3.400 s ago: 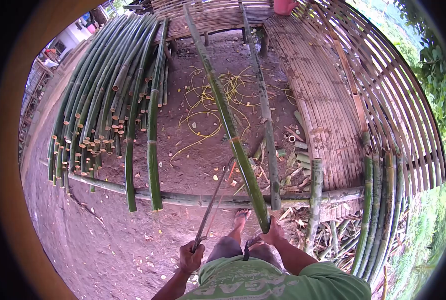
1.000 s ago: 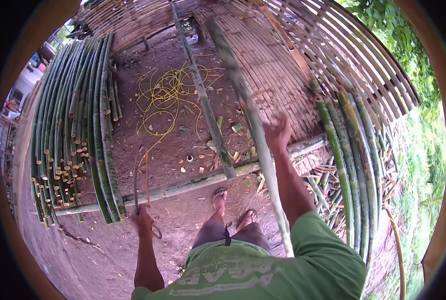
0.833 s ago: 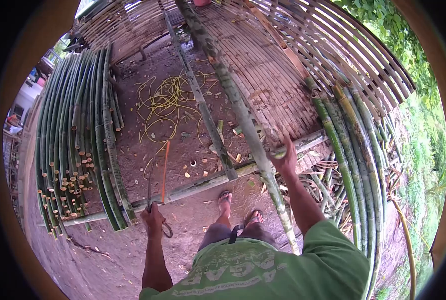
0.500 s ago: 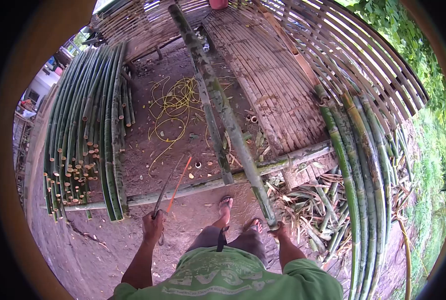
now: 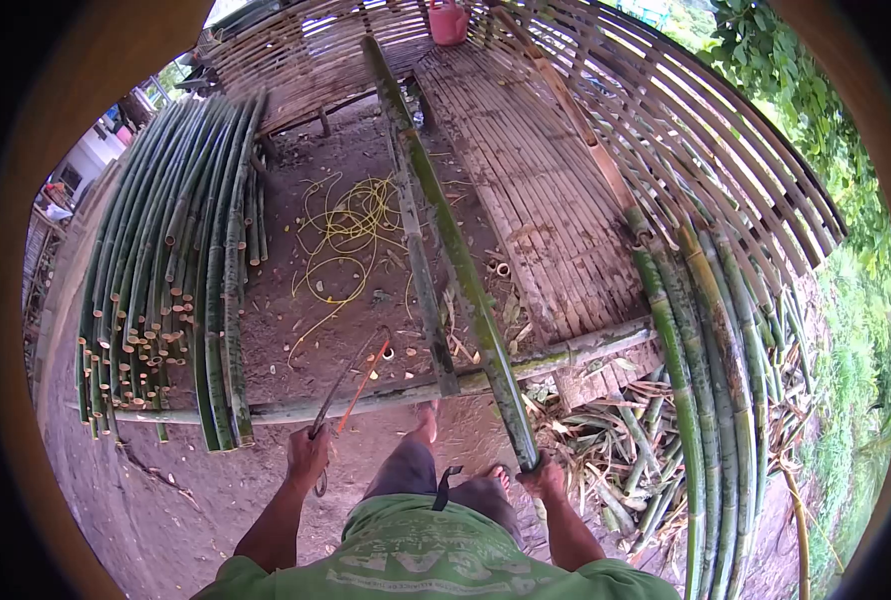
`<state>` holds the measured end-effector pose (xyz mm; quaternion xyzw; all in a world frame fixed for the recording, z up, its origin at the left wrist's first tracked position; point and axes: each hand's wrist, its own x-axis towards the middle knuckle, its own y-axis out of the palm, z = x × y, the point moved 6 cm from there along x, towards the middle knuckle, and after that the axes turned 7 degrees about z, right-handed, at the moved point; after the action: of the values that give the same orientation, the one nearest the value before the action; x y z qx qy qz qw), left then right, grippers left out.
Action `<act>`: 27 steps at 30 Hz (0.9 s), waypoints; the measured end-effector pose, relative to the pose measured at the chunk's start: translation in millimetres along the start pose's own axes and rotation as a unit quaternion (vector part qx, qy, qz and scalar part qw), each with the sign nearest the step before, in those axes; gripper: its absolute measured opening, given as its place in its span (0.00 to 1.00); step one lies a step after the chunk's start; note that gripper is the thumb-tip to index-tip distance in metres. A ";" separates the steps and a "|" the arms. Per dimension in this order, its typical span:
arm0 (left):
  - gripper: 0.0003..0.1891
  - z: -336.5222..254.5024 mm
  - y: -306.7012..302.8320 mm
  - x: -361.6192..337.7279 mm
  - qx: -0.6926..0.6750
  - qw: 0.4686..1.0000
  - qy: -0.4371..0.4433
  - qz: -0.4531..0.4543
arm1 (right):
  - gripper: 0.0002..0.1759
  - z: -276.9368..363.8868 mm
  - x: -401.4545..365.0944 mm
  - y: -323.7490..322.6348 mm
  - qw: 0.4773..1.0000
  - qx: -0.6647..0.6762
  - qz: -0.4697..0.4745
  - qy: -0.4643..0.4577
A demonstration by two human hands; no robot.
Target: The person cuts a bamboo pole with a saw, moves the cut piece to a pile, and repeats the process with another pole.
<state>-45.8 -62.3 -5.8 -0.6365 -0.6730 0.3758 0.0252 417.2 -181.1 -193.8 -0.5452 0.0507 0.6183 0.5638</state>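
Observation:
My left hand (image 5: 308,455) is closed around the handle end of a long thin tool, a saw (image 5: 355,388) with a dark strip and an orange one. My right hand (image 5: 543,474) grips the near end of a long green bamboo pole (image 5: 458,258). That pole slants away to the upper middle and passes over a horizontal pole (image 5: 386,394) near my feet. Beside it, a second, greyish pole (image 5: 421,270) rests on the same crossbar. The saw is apart from the bamboo.
Stacked bamboo poles (image 5: 181,230) lie at left, more poles (image 5: 711,400) at right beside cut scraps (image 5: 616,450). A slatted bamboo platform (image 5: 536,190) holds a red container (image 5: 449,22). Tangled yellow cord (image 5: 368,215) lies on the ground.
The long pole has rolled, showing a greener side, and its near end has shifted slightly left. My right hand has moved left with it. My left foot has stepped back.

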 end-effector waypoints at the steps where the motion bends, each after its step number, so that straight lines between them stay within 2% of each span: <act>1: 0.22 -9.1 0.4 6.4 0.016 1.000 0.006 0.001 | 0.37 23.1 -6.2 -20.9 0.999 -0.017 -0.025 -0.018; 2: 0.22 -15.9 1.5 14.8 0.031 0.999 0.012 0.001 | 0.36 47.0 -8.3 -39.6 0.999 -0.029 -0.023 -0.020; 3: 0.22 -18.6 4.3 25.7 0.012 1.000 0.012 0.008 | 0.35 56.7 1.2 -48.0 0.994 0.003 -0.089 -0.059; 5: 0.22 -20.3 4.0 53.1 -0.024 0.999 0.013 0.021 | 0.34 105.0 18.9 -76.1 0.992 0.005 -0.097 -0.075; 7: 0.22 -8.7 -0.5 86.1 0.018 0.999 0.044 0.014 | 0.32 153.6 55.6 -97.4 0.994 -0.016 -0.098 -0.051; 9: 0.22 -0.3 -3.5 110.3 0.024 0.996 0.083 0.000 | 0.32 217.1 98.4 -125.2 0.992 -0.024 -0.106 -0.066; 11: 0.22 -15.5 -19.7 114.9 0.050 0.998 0.046 -0.012 | 0.33 308.1 131.8 -164.4 0.992 -0.080 -0.087 -0.043; 13: 0.21 -29.4 -37.3 116.8 0.063 0.997 0.040 -0.011 | 0.34 403.4 193.0 -200.0 0.986 -0.047 -0.116 -0.108; 14: 0.20 -25.8 -42.3 123.7 0.050 0.998 0.041 -0.013 | 0.33 460.6 202.8 -223.2 0.975 -0.063 -0.164 -0.137; 15: 0.20 -20.9 -45.5 129.4 0.037 0.998 0.040 -0.012 | 0.36 500.0 234.2 -234.7 0.947 -0.068 -0.223 -0.220; 16: 0.20 -19.3 -49.7 133.9 0.025 0.999 0.037 -0.008 | 0.48 540.4 237.5 -246.8 0.947 0.023 -0.161 -0.277; 19: 0.19 -44.1 -65.7 145.6 0.019 0.998 0.061 0.009 | 0.55 569.1 239.6 -237.3 0.922 -0.166 -0.260 -0.234; 20: 0.20 -34.7 -66.9 153.4 0.038 0.998 0.053 0.011 | 0.61 560.7 218.5 -230.4 0.967 -0.142 -0.149 -0.147; 23: 0.21 -38.7 -73.0 166.4 -0.005 0.999 0.006 0.040 | 0.63 465.5 219.0 -184.3 0.973 -0.157 -0.147 -0.084; 24: 0.21 -49.5 -76.4 170.6 -0.007 0.999 0.013 0.046 | 0.64 423.5 213.0 -165.8 0.973 -0.147 -0.153 -0.091; 25: 0.20 -63.5 -78.6 177.2 -0.017 0.998 0.009 0.059 | 0.65 388.2 204.2 -151.6 0.982 -0.092 -0.149 -0.065; 27: 0.20 -84.9 -81.0 185.4 -0.031 0.996 -0.005 0.087 | 0.61 334.5 152.8 -133.9 0.985 -0.076 -0.152 -0.017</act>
<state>-105.2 147.8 16.2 -0.6912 -0.6266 0.3586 -0.0311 346.7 191.7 -97.6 -0.5774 -0.0896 0.5367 0.6088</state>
